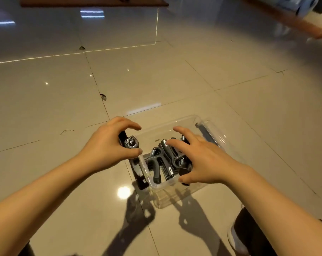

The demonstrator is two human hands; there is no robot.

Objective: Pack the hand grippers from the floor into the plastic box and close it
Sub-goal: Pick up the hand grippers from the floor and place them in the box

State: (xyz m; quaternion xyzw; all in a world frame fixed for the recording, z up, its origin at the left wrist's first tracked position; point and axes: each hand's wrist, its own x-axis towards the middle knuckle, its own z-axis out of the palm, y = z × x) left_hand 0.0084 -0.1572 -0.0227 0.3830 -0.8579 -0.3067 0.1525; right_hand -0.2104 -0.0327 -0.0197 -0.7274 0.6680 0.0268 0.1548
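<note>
A clear plastic box (186,122) stands open on the tiled floor, with several black hand grippers (162,163) piled at its near end. My left hand (108,150) holds one black hand gripper (131,143) upright over the box's left rim, its metal knob facing up. My right hand (199,159) rests with spread fingers on the pile inside the box, covering part of it. I cannot tell whether it grips any of them. Black latches sit on the box's left side (139,174) and right side (205,133).
Glossy beige floor tiles (156,80) surround the box, with chips along the grout lines. A brown mat (93,1) lies at the far top. My dark trouser leg and shoe (248,235) are at the bottom right, close to the box.
</note>
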